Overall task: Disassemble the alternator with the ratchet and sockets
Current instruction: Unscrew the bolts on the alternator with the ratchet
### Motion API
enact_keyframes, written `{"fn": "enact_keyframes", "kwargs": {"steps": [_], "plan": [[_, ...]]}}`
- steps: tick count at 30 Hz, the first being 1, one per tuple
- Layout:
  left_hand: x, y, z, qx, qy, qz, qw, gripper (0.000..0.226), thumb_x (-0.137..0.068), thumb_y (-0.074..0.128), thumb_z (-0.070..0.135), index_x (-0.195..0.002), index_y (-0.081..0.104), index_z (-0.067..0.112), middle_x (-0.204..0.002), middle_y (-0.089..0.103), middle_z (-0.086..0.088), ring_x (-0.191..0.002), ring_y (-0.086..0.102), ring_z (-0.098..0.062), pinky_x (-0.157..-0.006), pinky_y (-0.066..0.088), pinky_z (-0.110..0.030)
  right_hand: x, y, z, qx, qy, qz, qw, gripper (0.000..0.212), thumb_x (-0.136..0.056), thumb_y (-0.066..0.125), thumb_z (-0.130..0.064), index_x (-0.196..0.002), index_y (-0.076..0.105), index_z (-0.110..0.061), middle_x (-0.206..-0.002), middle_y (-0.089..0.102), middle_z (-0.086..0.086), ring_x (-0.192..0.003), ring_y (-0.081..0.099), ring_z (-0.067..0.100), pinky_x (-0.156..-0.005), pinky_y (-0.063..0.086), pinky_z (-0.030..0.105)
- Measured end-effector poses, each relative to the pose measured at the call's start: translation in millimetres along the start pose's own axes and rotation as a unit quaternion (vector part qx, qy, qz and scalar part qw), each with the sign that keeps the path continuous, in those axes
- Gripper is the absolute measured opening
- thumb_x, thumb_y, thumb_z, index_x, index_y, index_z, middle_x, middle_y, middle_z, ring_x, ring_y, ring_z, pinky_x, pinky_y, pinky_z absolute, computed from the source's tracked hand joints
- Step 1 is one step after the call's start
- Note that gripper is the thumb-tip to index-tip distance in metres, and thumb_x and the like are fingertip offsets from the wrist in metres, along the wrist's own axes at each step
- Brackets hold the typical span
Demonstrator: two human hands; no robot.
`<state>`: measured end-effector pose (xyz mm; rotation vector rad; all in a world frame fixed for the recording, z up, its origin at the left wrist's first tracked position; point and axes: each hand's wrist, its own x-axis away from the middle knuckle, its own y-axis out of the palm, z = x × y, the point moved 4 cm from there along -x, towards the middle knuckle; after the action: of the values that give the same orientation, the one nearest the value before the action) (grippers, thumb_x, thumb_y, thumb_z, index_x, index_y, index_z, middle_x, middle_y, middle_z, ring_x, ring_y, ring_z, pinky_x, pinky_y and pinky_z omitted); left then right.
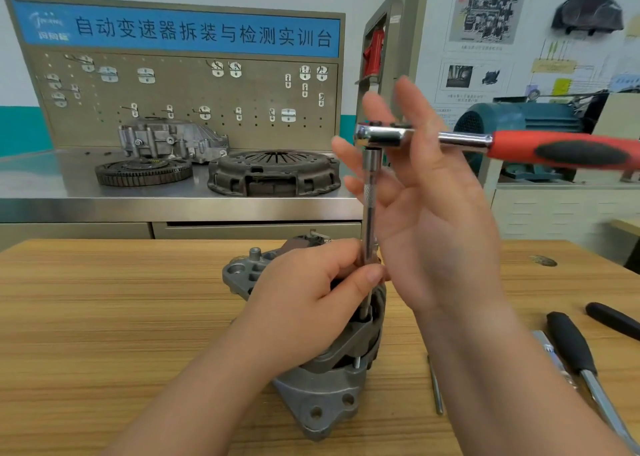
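The grey alternator (pixel 322 396) stands on the wooden table (pixel 104 317), in the middle. A long chrome extension bar (pixel 370 210) rises upright from its top, with a socket end down in the housing. The ratchet (pixel 384 135) sits on top of the bar, its red and black handle (pixel 568 151) pointing right. My left hand (pixel 311 300) rests on the alternator, with thumb and fingers pinching the lower bar. My right hand (pixel 426 196) is behind the bar with fingers spread, beside the ratchet head; whether it touches the head is unclear.
Black-handled tools (pixel 571 345) and a thin metal rod (pixel 435 386) lie on the table at the right. Behind stands a steel bench (pixel 173 206) with a clutch cover (pixel 273 171), a flywheel (pixel 143 171) and a pegboard (pixel 194 99). A teal motor (pixel 519 123) stands at the back right.
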<state>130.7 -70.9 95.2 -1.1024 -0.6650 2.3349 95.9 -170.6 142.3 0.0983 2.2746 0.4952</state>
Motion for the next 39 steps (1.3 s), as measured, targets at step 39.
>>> {"fn": "enact_keyframes", "kwargs": {"steps": [39], "plan": [[0.3, -0.4, 0.9, 0.004, 0.003, 0.002, 1.0, 0.027, -0.085, 0.047, 0.043, -0.081, 0.067, 0.026, -0.06, 0.061, 0.005, -0.055, 0.055, -0.012, -0.056, 0.047, -0.035, -4.0, 2.1, -10.0, 0.078, 0.019, 0.008, 0.997, 0.023, -0.097, 0.055, -0.024, -0.112, 0.068, -0.012, -0.115, 0.067, -0.004, -0.118, 0.057, 0.005, -0.099, 0.043, 0.018]]}}
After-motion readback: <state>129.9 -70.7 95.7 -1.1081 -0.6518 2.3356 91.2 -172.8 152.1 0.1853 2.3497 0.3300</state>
